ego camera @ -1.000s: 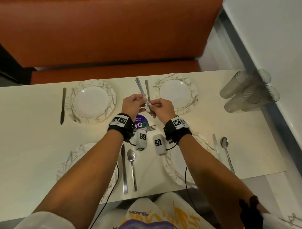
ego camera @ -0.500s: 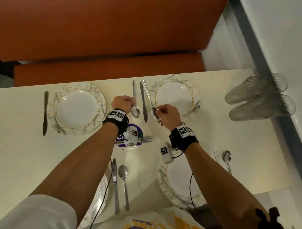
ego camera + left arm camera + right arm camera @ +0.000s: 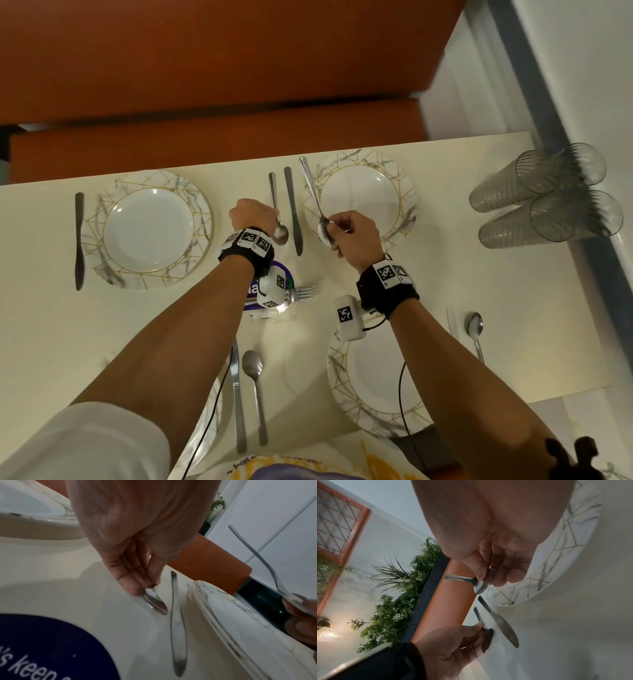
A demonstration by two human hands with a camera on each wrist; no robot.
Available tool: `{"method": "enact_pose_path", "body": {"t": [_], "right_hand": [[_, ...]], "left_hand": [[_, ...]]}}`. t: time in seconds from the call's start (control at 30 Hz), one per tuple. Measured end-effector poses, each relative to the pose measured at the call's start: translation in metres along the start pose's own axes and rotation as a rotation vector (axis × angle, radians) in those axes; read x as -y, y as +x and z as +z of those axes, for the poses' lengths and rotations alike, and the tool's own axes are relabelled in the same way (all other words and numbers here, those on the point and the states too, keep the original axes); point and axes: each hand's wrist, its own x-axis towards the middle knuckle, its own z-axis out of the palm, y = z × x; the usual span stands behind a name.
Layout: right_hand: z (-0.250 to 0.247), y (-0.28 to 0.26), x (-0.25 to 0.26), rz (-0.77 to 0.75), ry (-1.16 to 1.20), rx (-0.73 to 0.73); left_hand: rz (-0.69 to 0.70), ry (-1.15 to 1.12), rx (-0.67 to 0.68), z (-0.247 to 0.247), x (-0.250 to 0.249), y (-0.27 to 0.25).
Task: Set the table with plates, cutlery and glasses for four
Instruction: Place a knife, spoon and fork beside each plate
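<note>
Left hand (image 3: pixel 251 216) pinches a spoon (image 3: pixel 278 219) at its neck, bowl down on the table (image 3: pixel 41 325), just beside the knife (image 3: pixel 294 212) to its right. Right hand (image 3: pixel 352 236) grips a second spoon (image 3: pixel 317 205) by the bowl, handle raised off the far plate (image 3: pixel 407 205). Light, stiff, slick steel; the neck looks the surest hold.
</note>
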Motion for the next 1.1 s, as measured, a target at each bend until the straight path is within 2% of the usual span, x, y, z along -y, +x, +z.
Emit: {"method": "enact_pose_path", "body": {"t": [0.4, 0.5, 0.67, 0.77, 0.9, 1.1], "right_hand": [[-0.001, -0.004, -0.002, -0.006, 0.003, -0.007], [0.001, -0.004, -0.002, -0.016, -0.023, 0.008], [0.010, -0.005, 0.005, -0.020, -0.024, 0.005], [0.027, -0.011, 0.016, -0.027, 0.005, 0.001], [0.060, -0.026, 0.041, -0.074, 0.051, -0.004], [0.123, -0.057, 0.070, -0.124, 0.101, 0.032]], "left_hand": [[-0.025, -0.031, 0.004, -0.003, 0.003, -0.004], [0.014, -0.052, -0.003, -0.007, 0.004, -0.011], [0.099, -0.183, -0.090, -0.023, 0.019, -0.027], [0.181, -0.233, -0.075, -0.035, 0.028, -0.036], [0.300, -0.399, 0.019, -0.055, 0.042, -0.050], [0.316, -0.634, -0.008, -0.101, 0.077, -0.061]]}}
